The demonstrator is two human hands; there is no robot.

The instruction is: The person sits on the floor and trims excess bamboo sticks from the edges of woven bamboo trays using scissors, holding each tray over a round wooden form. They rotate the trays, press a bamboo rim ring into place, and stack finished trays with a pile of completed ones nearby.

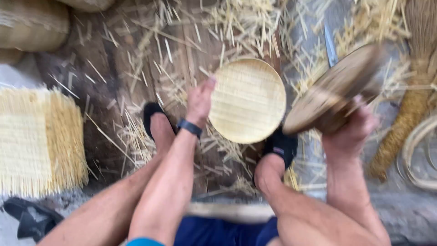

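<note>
Straw-littered plank floor (pixel 114 68); left hand (pixel 199 101) steadies woven disc (pixel 248 101), right hand (pixel 350 132) grips wooden block (pixel 334 89).

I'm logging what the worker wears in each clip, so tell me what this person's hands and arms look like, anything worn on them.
Both arms are bare, with no gloves. The left hand has a dark band, like a watch or fitness tracker, around the wrist, and a bit of teal fabric shows at the bottom edge by that arm. The right hand is blurred; no band or ring can be made out on it.
</note>
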